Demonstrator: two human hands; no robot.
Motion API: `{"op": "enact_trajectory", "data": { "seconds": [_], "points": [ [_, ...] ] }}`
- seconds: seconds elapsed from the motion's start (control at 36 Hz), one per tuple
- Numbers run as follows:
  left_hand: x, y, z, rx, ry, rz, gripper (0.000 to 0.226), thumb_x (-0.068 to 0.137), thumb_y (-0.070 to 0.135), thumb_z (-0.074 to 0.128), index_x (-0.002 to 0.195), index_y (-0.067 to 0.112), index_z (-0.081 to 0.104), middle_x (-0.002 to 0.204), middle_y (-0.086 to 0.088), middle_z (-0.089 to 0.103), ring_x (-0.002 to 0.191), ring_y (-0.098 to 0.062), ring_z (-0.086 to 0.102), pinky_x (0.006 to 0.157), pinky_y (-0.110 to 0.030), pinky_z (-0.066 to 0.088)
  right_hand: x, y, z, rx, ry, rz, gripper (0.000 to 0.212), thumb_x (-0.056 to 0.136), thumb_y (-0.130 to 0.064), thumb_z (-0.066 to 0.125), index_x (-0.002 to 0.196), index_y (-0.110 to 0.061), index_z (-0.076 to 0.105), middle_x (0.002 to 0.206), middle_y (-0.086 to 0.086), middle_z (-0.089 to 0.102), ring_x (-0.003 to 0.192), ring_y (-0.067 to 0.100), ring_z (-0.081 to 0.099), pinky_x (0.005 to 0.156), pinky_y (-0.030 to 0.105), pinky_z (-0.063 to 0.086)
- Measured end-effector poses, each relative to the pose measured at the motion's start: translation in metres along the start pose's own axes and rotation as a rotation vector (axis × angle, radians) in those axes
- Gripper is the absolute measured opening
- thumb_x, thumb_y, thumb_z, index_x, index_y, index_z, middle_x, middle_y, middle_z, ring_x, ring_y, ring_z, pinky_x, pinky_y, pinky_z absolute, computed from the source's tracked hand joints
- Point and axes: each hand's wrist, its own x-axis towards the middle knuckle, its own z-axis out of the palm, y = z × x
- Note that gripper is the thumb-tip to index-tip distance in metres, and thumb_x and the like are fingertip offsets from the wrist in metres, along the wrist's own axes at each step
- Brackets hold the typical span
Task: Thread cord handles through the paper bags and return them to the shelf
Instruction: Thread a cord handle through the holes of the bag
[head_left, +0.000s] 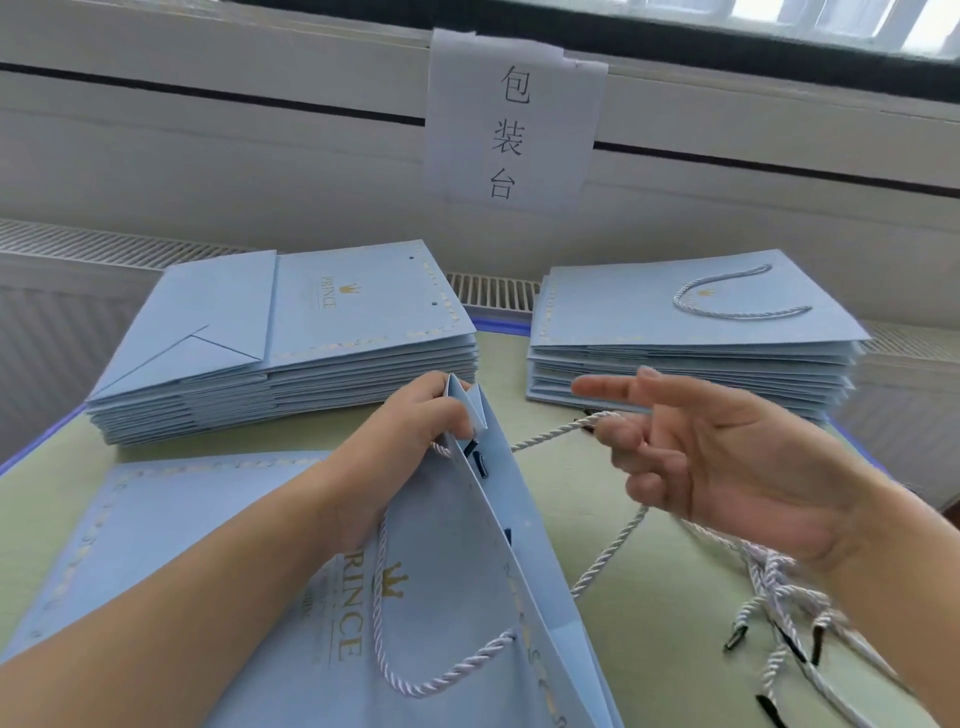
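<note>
A light blue paper bag (447, 587) with gold "PRINCE" lettering lies partly opened in front of me. My left hand (410, 431) grips its upper edge near the punched holes. One white twisted cord handle (415, 680) loops across the bag's front. My right hand (717, 457) pinches a second white cord (550, 434) between thumb and curled fingers, index finger pointing left. That cord stretches from the bag's top edge to my fingers, and its slack trails down to the table.
A stack of flat bags without handles (291, 343) sits at the back left. A stack with cord handles (691, 332) sits at the back right. Loose cords (779, 613) lie on the green table (649, 597) at right. A paper sign (511, 124) hangs on the wall.
</note>
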Motion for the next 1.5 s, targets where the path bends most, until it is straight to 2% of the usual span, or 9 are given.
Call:
{"op": "enact_trajectory", "data": {
  "seconds": [0.36, 0.56, 0.69, 0.83, 0.97, 1.14, 1.22, 1.39, 1.5],
  "points": [
    [-0.005, -0.001, 0.004, 0.090, -0.093, -0.013, 0.024, 0.061, 0.031, 0.063, 0.077, 0.016, 0.052, 0.074, -0.002, 0.056, 0.066, -0.019, 0.055, 0.061, -0.029, 0.043, -0.003, 0.007, 0.001, -1.201, 0.524, -0.444, 0.007, 0.092, -0.022, 0.059, 0.088, -0.021, 0.065, 0.052, 0.001, 0.060, 0.041, 0.004, 0.041, 0.047, 0.013, 0.033],
    [-0.006, 0.001, 0.003, 0.154, -0.108, 0.029, 0.027, 0.085, 0.043, 0.064, 0.090, 0.017, 0.060, 0.080, -0.001, 0.052, 0.077, -0.018, 0.049, 0.076, -0.035, 0.038, 0.007, 0.036, 0.000, -1.139, 0.419, -0.309, 0.009, 0.092, -0.026, 0.058, 0.095, -0.029, 0.066, 0.079, -0.012, 0.063, 0.066, 0.002, 0.052, 0.062, 0.014, 0.043],
    [0.000, 0.014, 0.000, 0.124, -0.055, 0.059, 0.008, 0.094, 0.013, 0.059, 0.087, 0.014, 0.063, 0.074, 0.005, 0.064, 0.067, -0.007, 0.059, 0.067, -0.021, 0.048, 0.008, 0.038, 0.001, -1.335, 0.424, -0.396, 0.040, 0.083, -0.077, 0.032, 0.112, -0.054, 0.047, 0.136, -0.027, 0.038, 0.129, -0.006, 0.031, 0.094, 0.000, 0.021],
    [0.004, 0.049, -0.001, 0.069, 0.046, 0.090, 0.016, 0.092, 0.011, 0.062, 0.076, 0.011, 0.062, 0.056, 0.004, 0.062, 0.043, -0.003, 0.056, 0.041, -0.013, 0.043, 0.000, 0.030, 0.002, -0.543, 0.097, -0.316, 0.101, 0.059, -0.094, 0.034, 0.134, -0.028, 0.052, 0.130, -0.004, 0.062, 0.126, 0.011, 0.052, 0.108, 0.034, 0.033],
    [0.003, 0.079, -0.015, -0.030, 0.160, 0.081, 0.017, 0.092, 0.020, 0.063, 0.075, 0.014, 0.061, 0.057, 0.001, 0.066, 0.044, -0.010, 0.061, 0.043, -0.020, 0.051, -0.014, 0.026, 0.004, 0.222, -0.259, -0.174, 0.092, 0.088, -0.073, 0.025, 0.150, -0.005, 0.021, 0.153, 0.019, 0.023, 0.142, 0.035, 0.023, 0.118, 0.046, 0.015],
    [-0.010, 0.085, -0.025, -0.063, 0.264, 0.096, 0.021, 0.096, 0.019, 0.059, 0.076, 0.013, 0.053, 0.060, -0.002, 0.066, 0.042, -0.012, 0.061, 0.041, -0.022, 0.051, -0.015, 0.036, -0.008, 0.209, -0.184, -0.188, 0.104, 0.082, -0.080, 0.030, 0.148, -0.001, 0.021, 0.151, 0.021, 0.009, 0.143, 0.038, 0.017, 0.119, 0.048, 0.004],
    [-0.018, 0.077, -0.022, -0.097, 0.289, 0.066, 0.019, 0.098, 0.015, 0.055, 0.080, 0.010, 0.055, 0.063, -0.006, 0.067, 0.045, -0.015, 0.063, 0.040, -0.027, 0.052, -0.021, 0.032, 0.001, 0.195, -0.104, -0.202, 0.097, 0.082, -0.077, 0.039, 0.142, -0.002, 0.041, 0.146, 0.024, 0.037, 0.134, 0.038, 0.039, 0.113, 0.050, 0.029],
    [-0.025, 0.038, -0.021, -0.037, 0.411, -0.046, 0.020, 0.098, 0.015, 0.057, 0.081, 0.009, 0.048, 0.080, -0.015, 0.059, 0.064, -0.024, 0.055, 0.059, -0.035, 0.051, -0.017, 0.035, 0.015, -0.144, 0.388, -0.215, 0.034, 0.090, -0.012, 0.058, 0.122, -0.002, 0.057, 0.109, 0.021, 0.069, 0.082, 0.033, 0.070, 0.071, 0.046, 0.059],
    [-0.030, 0.008, -0.018, 0.028, 0.470, -0.090, 0.017, 0.095, 0.017, 0.062, 0.089, 0.007, 0.049, 0.098, -0.023, 0.058, 0.081, -0.027, 0.055, 0.075, -0.051, 0.052, -0.008, 0.051, 0.013, -0.414, 0.601, -0.286, 0.046, 0.089, 0.004, 0.059, 0.123, -0.023, 0.045, 0.110, 0.012, 0.067, 0.089, 0.033, 0.069, 0.074, 0.050, 0.058]
  ]
}}
